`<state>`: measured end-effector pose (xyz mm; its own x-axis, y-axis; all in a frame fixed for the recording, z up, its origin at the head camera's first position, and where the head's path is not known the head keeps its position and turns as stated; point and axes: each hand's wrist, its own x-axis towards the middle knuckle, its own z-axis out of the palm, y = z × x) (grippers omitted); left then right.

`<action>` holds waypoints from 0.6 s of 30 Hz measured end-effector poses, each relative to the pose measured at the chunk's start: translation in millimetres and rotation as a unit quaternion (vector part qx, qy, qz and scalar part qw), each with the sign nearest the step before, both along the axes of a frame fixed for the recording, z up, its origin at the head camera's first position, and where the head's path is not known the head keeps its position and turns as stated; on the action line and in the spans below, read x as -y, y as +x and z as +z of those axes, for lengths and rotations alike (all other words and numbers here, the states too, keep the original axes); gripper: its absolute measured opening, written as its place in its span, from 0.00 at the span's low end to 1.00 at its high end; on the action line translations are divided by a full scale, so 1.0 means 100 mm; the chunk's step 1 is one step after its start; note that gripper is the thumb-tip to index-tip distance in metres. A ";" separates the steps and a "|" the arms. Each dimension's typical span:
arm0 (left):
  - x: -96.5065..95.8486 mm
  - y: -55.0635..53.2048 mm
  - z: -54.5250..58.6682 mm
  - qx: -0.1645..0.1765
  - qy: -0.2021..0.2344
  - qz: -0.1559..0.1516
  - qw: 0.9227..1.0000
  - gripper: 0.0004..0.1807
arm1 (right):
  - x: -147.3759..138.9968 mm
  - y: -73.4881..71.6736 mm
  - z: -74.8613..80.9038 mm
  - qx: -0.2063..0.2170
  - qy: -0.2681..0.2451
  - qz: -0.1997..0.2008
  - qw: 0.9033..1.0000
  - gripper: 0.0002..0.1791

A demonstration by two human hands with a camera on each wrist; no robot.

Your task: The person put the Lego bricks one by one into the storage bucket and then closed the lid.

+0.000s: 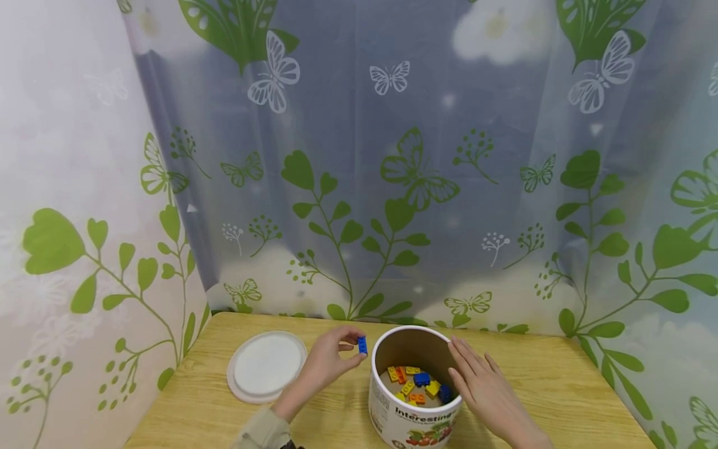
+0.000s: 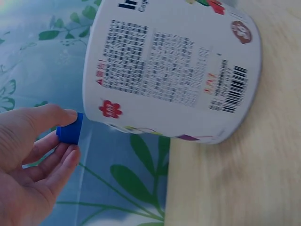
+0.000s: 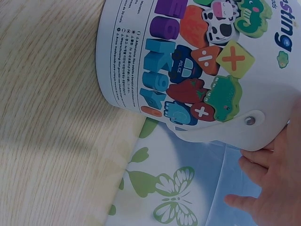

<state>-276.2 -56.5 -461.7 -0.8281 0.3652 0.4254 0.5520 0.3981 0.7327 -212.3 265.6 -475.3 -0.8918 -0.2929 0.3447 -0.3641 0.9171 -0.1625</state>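
Note:
Between thumb and fingers, my left hand (image 1: 331, 357) pinches a blue building brick (image 1: 362, 345) just left of the bucket's rim. The left wrist view shows the same blue brick (image 2: 70, 130) held apart from the bucket wall. A round white bucket (image 1: 415, 421) stands upright with its top uncovered. Inside lie several toy bricks (image 1: 407, 388) in yellow, orange and blue. My right hand (image 1: 487, 390) rests on the bucket's right rim with fingers extended. In the right wrist view, its fingers (image 3: 256, 162) are by the rim near the handle pivot (image 3: 249, 121).
A round white lid (image 1: 267, 365) lies flat on the wooden table (image 1: 331, 424), left of the bucket. Behind the table hangs a curtain (image 1: 359, 187) printed with leaves and butterflies. The bucket's white handle (image 3: 202, 136) hangs along its outer side.

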 end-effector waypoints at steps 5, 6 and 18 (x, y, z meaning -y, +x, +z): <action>-0.11 -0.04 0.11 -0.022 -0.003 -0.004 1.000 0.17 | 0.00 0.00 0.00 -0.004 -0.001 0.000 1.000 0.29; -0.13 -0.04 0.14 -0.025 -0.004 -0.007 1.000 0.17 | 0.00 0.00 0.00 -0.004 0.000 0.000 1.000 0.29; -0.47 -0.04 0.22 -0.003 -0.021 -0.050 0.999 0.17 | 0.00 0.01 0.01 0.008 -0.006 -0.001 1.000 0.29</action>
<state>-280.5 -9.2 -439.6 -0.7837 0.4642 0.4127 0.5951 0.3705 0.7132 -211.1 265.7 -474.3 -0.8975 -0.2877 0.3344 -0.3604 0.9153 -0.1798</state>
